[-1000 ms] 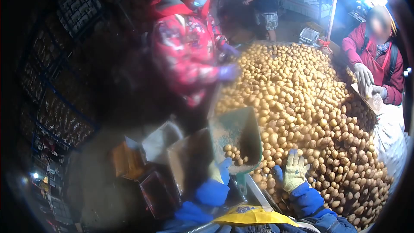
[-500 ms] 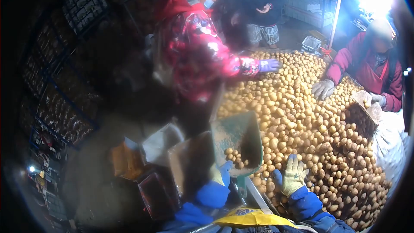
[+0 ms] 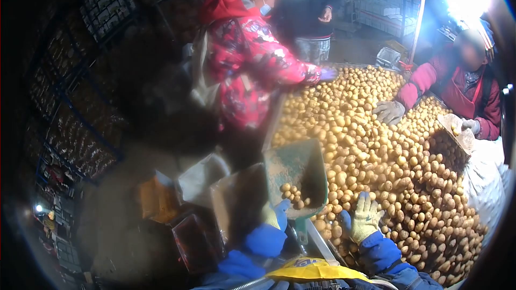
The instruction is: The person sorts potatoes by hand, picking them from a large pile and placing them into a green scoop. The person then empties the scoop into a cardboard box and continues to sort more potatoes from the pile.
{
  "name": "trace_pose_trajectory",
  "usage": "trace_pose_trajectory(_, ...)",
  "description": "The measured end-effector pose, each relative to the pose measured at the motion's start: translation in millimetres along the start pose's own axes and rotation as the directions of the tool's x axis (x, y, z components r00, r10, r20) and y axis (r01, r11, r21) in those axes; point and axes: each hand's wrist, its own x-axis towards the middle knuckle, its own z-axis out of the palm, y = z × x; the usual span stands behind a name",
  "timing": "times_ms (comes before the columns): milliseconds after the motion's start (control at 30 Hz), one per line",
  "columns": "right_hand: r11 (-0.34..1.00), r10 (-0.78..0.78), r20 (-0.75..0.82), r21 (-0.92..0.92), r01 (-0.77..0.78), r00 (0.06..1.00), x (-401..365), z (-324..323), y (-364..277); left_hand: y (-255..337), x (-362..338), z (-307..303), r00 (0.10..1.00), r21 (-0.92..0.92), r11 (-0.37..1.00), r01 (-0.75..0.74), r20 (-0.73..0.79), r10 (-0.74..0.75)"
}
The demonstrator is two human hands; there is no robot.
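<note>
My right hand (image 3: 366, 220), in a yellow and blue glove, lies with its fingers stretched out over the potatoes (image 3: 344, 139) at the near edge of the heap. At the near left corner of a green scoop (image 3: 295, 164), my left hand (image 3: 274, 216) is closed on its edge, with blue-coated fingertips showing. Several small potatoes (image 3: 294, 195) sit inside the scoop, close to those fingers. The scoop's handle (image 3: 301, 232) points toward me, between my two hands.
A person in a red patterned jacket (image 3: 247, 64) reaches over the heap's far left. At the right, another person (image 3: 473, 86) holds a pale scoop (image 3: 457, 131). Open boxes (image 3: 236, 196) stand left of my scoop. A pole (image 3: 418, 16) rises behind the heap.
The red-jacketed person's hand has drawn back left. The right-hand person's free glove has slid left across the potatoes. The standing person behind has shifted left. My hands and scoop stay put.
</note>
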Motion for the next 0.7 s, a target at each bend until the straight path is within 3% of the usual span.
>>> trace_pose_trajectory(67, 1.0, -0.012, -0.022, 0.0, 0.012, 1.0, 0, 3, 1, 12, -8, 4, 0.999, 0.067, 0.998, 0.014, -0.032, -0.012)
trace_pose_trajectory(233, 1.0, 0.006, 0.024, 0.018, -0.006, 1.0, 0, 0, 1, -6, 3, 1, 0.998, 0.035, 0.999, -0.006, -0.06, 0.008)
trace_pose_trajectory(367, 1.0, 0.019, 0.05, 0.0, -0.019, 0.999, 0, -3, -1, 25, -15, 10, 0.995, 0.128, 0.989, 0.071, -0.083, -0.061)
trace_pose_trajectory(467, 1.0, 0.008, 0.03, -0.014, -0.007, 1.0, -1, 2, 1, -8, 14, -2, 0.978, 0.085, 0.982, 0.168, -0.142, -0.155)
trace_pose_trajectory(533, 0.999, 0.026, 0.09, 0.029, -0.029, 0.996, 1, -8, -2, 0, 10, 1, 0.969, 0.076, 0.976, 0.205, -0.155, -0.191)
trace_pose_trajectory(700, 1.0, 0.02, 0.052, 0.018, -0.021, 0.998, 1, -6, -2, 14, -11, 8, 0.995, 0.119, 0.993, 0.026, -0.096, -0.014)
